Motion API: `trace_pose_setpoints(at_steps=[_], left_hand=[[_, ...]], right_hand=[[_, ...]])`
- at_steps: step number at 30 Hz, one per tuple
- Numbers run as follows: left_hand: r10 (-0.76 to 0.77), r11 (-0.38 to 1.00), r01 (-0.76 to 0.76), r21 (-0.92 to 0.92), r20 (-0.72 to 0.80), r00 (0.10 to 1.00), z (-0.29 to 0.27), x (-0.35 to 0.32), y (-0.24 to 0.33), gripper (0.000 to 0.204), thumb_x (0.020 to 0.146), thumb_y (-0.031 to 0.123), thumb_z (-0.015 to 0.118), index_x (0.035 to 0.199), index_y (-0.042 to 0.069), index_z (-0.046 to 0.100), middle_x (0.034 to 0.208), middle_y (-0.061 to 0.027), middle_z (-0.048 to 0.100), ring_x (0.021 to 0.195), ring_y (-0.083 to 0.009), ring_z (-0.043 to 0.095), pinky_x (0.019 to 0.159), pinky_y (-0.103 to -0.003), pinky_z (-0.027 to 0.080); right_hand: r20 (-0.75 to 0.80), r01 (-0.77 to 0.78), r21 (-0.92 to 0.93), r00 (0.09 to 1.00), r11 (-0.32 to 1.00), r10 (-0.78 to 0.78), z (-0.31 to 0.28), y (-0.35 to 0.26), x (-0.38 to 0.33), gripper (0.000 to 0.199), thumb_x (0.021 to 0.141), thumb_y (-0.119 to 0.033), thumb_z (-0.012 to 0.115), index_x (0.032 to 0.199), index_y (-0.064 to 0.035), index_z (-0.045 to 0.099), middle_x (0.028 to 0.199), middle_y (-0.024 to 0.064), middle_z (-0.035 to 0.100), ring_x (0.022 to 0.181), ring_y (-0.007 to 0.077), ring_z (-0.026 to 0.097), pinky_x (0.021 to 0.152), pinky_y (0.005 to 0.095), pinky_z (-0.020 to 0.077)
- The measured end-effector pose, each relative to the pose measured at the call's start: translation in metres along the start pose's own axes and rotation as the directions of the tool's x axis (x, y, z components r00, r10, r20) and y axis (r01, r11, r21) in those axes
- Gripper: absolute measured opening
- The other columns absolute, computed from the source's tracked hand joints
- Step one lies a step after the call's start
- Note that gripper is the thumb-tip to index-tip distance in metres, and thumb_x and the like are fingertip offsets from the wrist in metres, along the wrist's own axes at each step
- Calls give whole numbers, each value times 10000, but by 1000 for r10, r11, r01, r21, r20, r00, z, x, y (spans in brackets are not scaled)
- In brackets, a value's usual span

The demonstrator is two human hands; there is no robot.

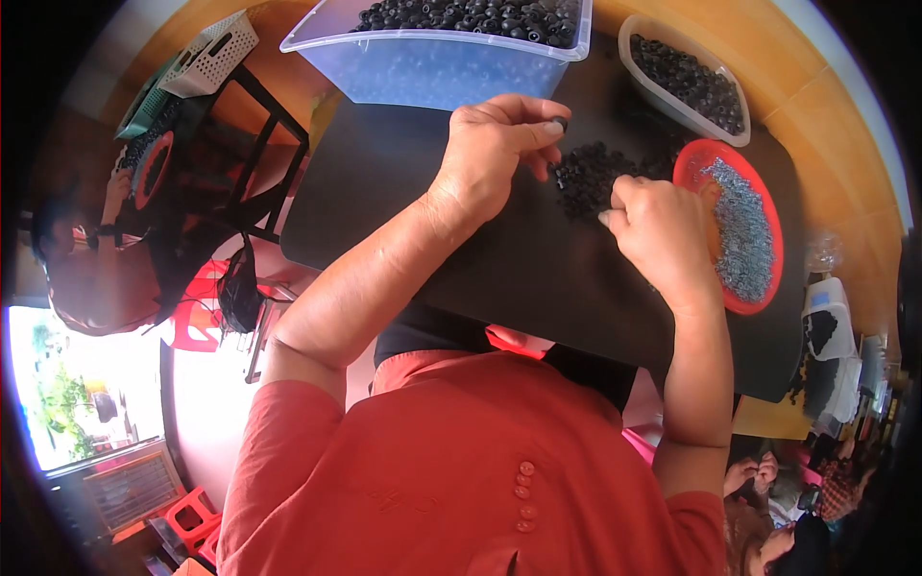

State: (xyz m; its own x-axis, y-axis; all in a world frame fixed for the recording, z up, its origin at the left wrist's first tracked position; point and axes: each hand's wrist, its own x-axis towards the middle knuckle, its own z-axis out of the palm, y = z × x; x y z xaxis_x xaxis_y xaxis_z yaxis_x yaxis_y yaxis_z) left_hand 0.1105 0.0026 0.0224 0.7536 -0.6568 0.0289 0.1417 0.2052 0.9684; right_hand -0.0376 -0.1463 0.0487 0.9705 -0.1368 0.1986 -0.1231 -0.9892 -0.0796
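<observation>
Between thumb and forefinger, my left hand (pixel 495 144) pinches a small black ring-shaped part (pixel 561 124) above the dark table. My right hand (pixel 661 230) is closed, its fingertips together beside a loose pile of small black parts (pixel 584 173). Whatever those fingertips hold, if anything, is hidden. Just right of that hand lies a red oval tray (pixel 776 274) with many small silvery metal pieces (pixel 744 240). Beyond my left hand stands a translucent plastic bin (pixel 432 72) heaped with black ring-shaped parts (pixel 471 17).
A white tub (pixel 735 134) of black parts stands at the table's (pixel 384 182) far right. To the left, another person (pixel 101 269) sits near a red tray (pixel 165 168) and a white basket (pixel 213 58). Other people's hands (pixel 754 472) show at lower right.
</observation>
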Motion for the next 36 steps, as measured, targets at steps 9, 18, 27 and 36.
trace_pose_setpoints(at_steps=[9, 18, 27, 36], left_hand=[[85, 996, -85, 8, -74, 994, -5, 11, -11, 200, 891, 24, 668, 1072, -60, 685, 842, -82, 669, 687, -139, 630, 576, -253, 509], [121, 992, -115, 49, -145, 982, -5, 15, -20, 183, 844, 21, 685, 1012, -47, 717, 795, -65, 672, 641, -123, 620, 522, -233, 489], [122, 991, -113, 66, -167, 978, -6, 6, -12, 197, 859, 35, 678, 1033, -51, 712, 792, -65, 669, 638, -107, 597, 546, -229, 483], [357, 865, -332, 377, 2, 934, 4, -94, 16, 185, 879, 22, 647, 1058, 9, 691, 827, -28, 630, 716, -88, 583, 639, -221, 463]], right_hand=[[-151, 136, 119, 981, 983, -118, 13, 6, 4, 110, 816, -110, 708, 829, -43, 621, 780, 91, 673, 680, 286, 651, 615, 397, 480], [-25, 224, 24, 974, 974, -224, 10, -9, -12, 102, 797, -142, 703, 855, -66, 668, 847, 94, 661, 758, 308, 666, 666, 430, 503], [-164, -249, 125, 949, 960, 267, -37, 68, -40, 129, 838, -97, 705, 957, -51, 690, 961, 103, 717, 830, 246, 712, 744, 353, 532], [-281, -122, 130, 947, 984, 154, -3, 96, -41, 117, 821, -118, 714, 920, -60, 692, 915, 86, 701, 825, 279, 685, 721, 387, 519]])
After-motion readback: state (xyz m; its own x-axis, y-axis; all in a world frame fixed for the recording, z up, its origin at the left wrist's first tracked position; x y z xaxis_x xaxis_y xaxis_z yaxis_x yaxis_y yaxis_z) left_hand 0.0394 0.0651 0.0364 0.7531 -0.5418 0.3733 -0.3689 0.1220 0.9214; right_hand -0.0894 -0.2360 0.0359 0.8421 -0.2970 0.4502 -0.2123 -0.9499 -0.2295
